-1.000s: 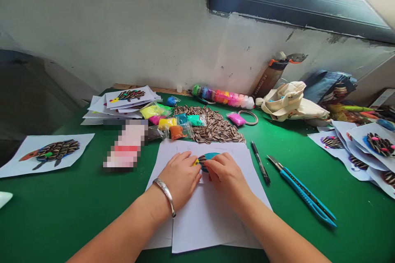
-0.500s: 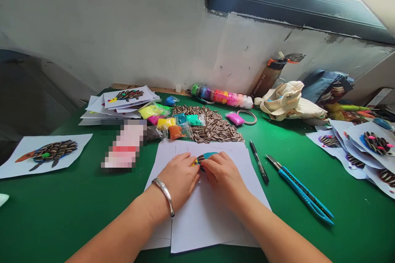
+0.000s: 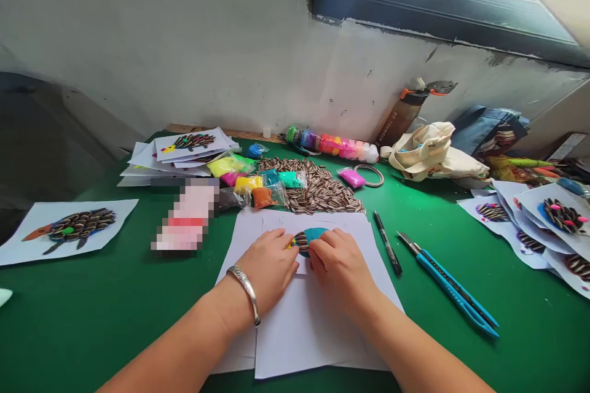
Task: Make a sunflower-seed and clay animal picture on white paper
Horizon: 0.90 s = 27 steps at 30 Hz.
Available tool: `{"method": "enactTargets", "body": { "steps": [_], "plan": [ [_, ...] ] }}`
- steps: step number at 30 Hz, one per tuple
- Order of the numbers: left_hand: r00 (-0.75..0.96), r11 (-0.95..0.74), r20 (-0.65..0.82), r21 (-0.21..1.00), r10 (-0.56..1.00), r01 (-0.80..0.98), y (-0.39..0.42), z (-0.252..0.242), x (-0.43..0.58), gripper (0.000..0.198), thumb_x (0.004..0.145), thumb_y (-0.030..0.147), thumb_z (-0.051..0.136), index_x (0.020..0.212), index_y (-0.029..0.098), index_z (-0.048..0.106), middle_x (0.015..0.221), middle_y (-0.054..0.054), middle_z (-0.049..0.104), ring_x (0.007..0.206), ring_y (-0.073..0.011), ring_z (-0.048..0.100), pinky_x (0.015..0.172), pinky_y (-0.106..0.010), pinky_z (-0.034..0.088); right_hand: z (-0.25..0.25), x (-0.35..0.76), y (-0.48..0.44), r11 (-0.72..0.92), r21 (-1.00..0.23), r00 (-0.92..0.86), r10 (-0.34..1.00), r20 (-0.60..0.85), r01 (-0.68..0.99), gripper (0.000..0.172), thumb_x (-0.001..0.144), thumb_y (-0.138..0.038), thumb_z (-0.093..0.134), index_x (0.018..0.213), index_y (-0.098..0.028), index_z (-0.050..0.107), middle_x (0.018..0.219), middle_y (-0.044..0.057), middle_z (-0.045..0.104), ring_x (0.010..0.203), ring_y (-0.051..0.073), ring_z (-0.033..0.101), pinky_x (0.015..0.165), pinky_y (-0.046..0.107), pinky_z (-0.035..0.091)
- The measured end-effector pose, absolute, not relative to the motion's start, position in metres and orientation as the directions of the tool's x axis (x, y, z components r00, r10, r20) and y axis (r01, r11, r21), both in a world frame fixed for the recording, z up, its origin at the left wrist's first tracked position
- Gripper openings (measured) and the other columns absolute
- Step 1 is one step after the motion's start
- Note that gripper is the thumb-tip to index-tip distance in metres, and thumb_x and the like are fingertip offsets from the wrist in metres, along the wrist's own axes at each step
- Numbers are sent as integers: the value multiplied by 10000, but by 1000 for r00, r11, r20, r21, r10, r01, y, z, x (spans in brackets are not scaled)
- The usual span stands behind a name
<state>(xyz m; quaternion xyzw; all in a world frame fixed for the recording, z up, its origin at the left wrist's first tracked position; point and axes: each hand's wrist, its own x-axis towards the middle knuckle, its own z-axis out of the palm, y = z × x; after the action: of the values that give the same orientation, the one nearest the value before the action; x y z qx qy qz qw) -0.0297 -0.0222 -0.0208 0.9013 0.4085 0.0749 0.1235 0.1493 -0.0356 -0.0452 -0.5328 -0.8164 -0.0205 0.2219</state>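
A teal clay shape (image 3: 311,238) sits on white paper sheets (image 3: 304,334), with striped sunflower seeds (image 3: 300,241) pressed into its left side and a speck of yellow at its left edge. My left hand (image 3: 270,270) lies on the paper, fingertips at the clay's left edge. Against its right edge rest the curled fingers of my right hand (image 3: 338,271). Whether those fingers pinch anything is hidden. A silver bangle (image 3: 244,295) circles my left wrist.
A heap of striped seeds (image 3: 318,191) and bagged coloured clay (image 3: 249,184) lie beyond the paper on a green mat (image 3: 69,325). To the right are a black pen (image 3: 387,242) and a blue craft knife (image 3: 454,291). Seed pictures (image 3: 69,230) lie left, more (image 3: 560,221) right.
My right hand has drawn slightly right and away from my left, so more of the teal clay shows. My left hand has barely moved.
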Motion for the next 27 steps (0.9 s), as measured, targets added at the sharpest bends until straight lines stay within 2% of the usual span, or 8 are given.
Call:
{"method": "enactTargets", "body": {
  "steps": [3,9,14,17,22,27],
  "plan": [
    [657,-638,35,278,753,718,-21,-21,-29,232,903,174,462,992,132,673,1091,-121,646,1162,-302,511,1011,-479,430,-47,148,-35,434,-176,-343,855,388,883,213,794,-80,549,602,-172,541,644,28,545,640,155,411,621,276,285],
    [658,-642,38,266,752,719,-21,-23,-28,219,899,183,475,992,133,666,1101,-121,640,1174,-299,502,1031,-471,409,-49,147,-34,442,-196,-347,856,384,875,210,810,-92,541,617,-173,559,662,32,554,650,157,426,629,275,292],
    [673,-649,37,307,739,696,-20,-15,-31,202,912,174,448,978,154,638,1037,-97,642,1070,-252,551,968,-426,451,-40,152,-34,390,-346,-277,902,333,853,246,836,-122,551,607,-189,610,657,21,558,676,156,474,659,279,320],
    [659,-629,28,329,752,704,-19,-12,-31,180,909,158,445,953,160,619,981,-80,636,963,-223,575,899,-388,486,-33,154,-36,374,-391,-252,910,328,841,281,854,-124,534,598,-198,624,657,19,553,691,153,488,675,281,331],
    [664,-650,57,283,746,705,-20,-17,-30,187,888,149,479,1009,140,622,1063,-110,638,1107,-258,534,1004,-422,426,-36,152,-38,422,-383,-300,892,338,821,276,857,-114,506,614,-191,611,663,17,556,675,144,478,659,279,332],
    [662,-649,44,256,748,716,-21,-20,-29,196,882,156,490,1017,134,629,1093,-120,639,1140,-274,524,1006,-435,431,-46,150,-37,447,-364,-310,873,376,817,226,845,-102,501,684,-184,637,675,19,568,673,151,479,633,279,328]
  ]
}}
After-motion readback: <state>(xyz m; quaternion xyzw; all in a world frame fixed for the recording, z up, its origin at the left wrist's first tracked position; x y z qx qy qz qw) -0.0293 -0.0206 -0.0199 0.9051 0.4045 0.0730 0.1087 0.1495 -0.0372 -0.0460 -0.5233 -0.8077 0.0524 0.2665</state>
